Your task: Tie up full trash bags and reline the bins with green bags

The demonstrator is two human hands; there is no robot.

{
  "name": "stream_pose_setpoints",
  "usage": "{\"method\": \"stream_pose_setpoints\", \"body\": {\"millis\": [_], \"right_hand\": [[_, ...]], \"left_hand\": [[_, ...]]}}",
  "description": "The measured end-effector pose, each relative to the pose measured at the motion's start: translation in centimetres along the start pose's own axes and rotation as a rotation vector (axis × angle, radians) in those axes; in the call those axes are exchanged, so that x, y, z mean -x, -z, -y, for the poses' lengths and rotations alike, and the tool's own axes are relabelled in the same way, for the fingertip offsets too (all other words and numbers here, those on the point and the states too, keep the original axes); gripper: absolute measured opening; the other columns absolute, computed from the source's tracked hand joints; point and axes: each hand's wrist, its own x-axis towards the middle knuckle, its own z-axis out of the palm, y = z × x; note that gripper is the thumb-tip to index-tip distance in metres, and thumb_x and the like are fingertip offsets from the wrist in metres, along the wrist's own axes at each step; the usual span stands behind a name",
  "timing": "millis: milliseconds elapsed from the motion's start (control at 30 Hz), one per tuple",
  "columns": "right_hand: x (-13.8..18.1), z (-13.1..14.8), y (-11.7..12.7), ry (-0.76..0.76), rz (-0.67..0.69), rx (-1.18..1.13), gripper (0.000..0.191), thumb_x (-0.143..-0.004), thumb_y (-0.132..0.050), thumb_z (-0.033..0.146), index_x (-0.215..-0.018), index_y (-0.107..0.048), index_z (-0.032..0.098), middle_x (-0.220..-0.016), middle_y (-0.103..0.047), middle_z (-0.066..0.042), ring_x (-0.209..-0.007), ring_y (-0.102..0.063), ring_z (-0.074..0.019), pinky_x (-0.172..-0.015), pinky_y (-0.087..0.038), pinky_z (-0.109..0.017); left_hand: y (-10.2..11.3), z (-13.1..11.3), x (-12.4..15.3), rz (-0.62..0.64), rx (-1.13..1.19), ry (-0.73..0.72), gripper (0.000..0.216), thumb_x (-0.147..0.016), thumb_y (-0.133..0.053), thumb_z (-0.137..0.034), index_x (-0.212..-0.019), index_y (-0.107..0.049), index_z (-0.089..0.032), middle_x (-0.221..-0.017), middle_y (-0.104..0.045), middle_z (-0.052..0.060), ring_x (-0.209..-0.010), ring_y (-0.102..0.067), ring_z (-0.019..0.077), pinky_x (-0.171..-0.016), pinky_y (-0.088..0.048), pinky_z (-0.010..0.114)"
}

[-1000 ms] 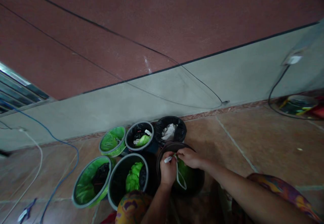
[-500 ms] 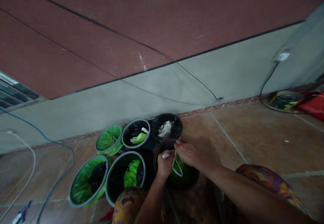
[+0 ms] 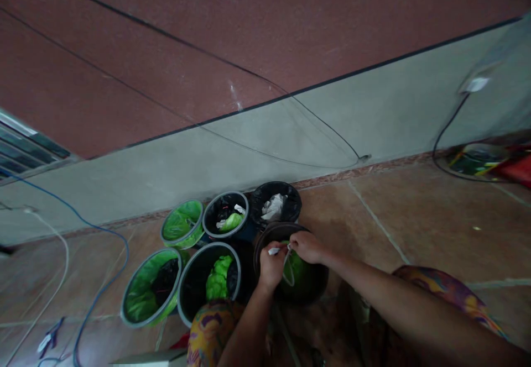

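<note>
Both hands are close together over a dark round bin (image 3: 265, 231) with something green inside it. My left hand (image 3: 271, 267) is closed around a thin white cord (image 3: 292, 272); a small white piece (image 3: 274, 251) sticks out at its fingers. My right hand (image 3: 307, 246) pinches the same cord just to the right, its fingertips almost meeting the left ones. Below the fingers the cord hangs in a narrow loop inside the bin's opening. What the green thing is, I cannot make out.
Several lined bins stand to the left, among them a green-lined one (image 3: 139, 288) and a grey-rimmed one (image 3: 193, 295) with a green bag. A black-lined bin (image 3: 290, 204) holds white material. A blue cable (image 3: 124, 256) crosses the tiled floor. My patterned-clothed knee (image 3: 211, 331) is beside the bins.
The hands have drawn closer together, and the hanging loop of cord has become narrower. The view has shifted slightly, and a pale edge now shows at the bottom.
</note>
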Motion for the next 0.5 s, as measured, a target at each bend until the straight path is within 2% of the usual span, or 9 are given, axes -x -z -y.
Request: {"method": "stream_pose_setpoints", "body": {"millis": [200, 400, 500], "right_hand": [[0.9, -0.4, 0.5, -0.045, -0.074, 0.190, 0.032, -0.088, -0.043, 0.010, -0.099, -0.073, 0.011, -0.108, -0.071, -0.018, -0.103, -0.066, -0.0257, -0.080, -0.048, -0.029], [0.3, -0.7, 0.0, -0.106, -0.074, 0.187, 0.035, -0.090, -0.038, 0.011, -0.101, -0.072, 0.011, -0.110, -0.071, -0.018, -0.103, -0.067, -0.0271, -0.081, -0.049, -0.032], [-0.3, -1.2, -0.3, -0.101, -0.031, 0.119, 0.033, -0.088, -0.045, 0.011, -0.112, -0.067, 0.013, -0.111, -0.070, -0.017, -0.106, -0.066, -0.0258, -0.085, -0.049, -0.032]], "left_hand": [[0.6, 0.7, 0.2, -0.041, -0.207, -0.078, 0.013, -0.078, -0.055, -0.019, -0.066, -0.055, -0.019, -0.061, -0.056, -0.002, -0.059, -0.050, 0.0116, -0.058, -0.036, 0.023], [1.0, 1.1, 0.0, -0.061, -0.241, -0.071, 0.012, -0.079, -0.055, -0.020, -0.067, -0.054, -0.020, -0.062, -0.056, -0.001, -0.062, -0.052, 0.0145, -0.061, -0.036, 0.025], [1.5, 1.4, -0.4, -0.102, -0.241, -0.050, 0.015, -0.079, -0.055, -0.023, -0.064, -0.054, -0.020, -0.063, -0.057, 0.000, -0.065, -0.054, 0.0153, -0.064, -0.037, 0.025]]}}
